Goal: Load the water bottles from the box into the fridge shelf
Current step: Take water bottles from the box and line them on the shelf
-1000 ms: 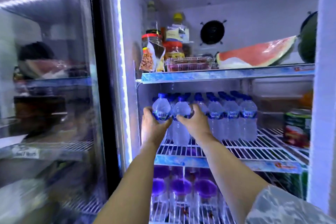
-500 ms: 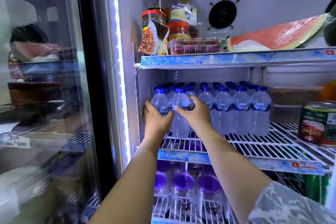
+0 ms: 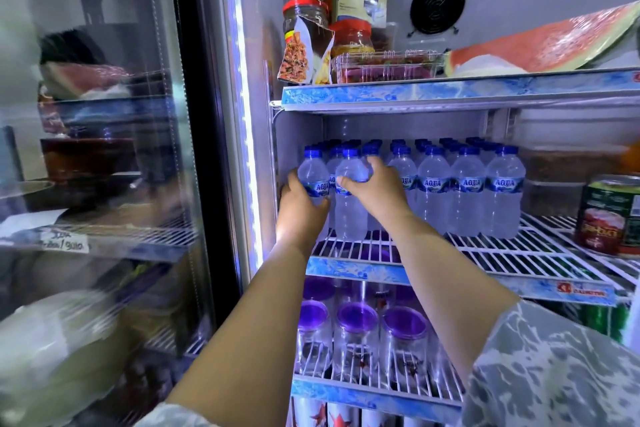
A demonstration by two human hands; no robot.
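Water bottles (image 3: pixel 350 198) stand upright on shelf (image 3: pixel 485 253), one within each hand's fingers (image 3: pixel 375 166).

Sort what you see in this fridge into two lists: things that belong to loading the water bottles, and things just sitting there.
Belongs to the job:
left hand gripping the leftmost water bottle
right hand gripping the next bottle
wire shelf
row of Aqua bottles

Just sitting there:
watermelon slice
red-lidded jars
tin can
purple-lidded cups
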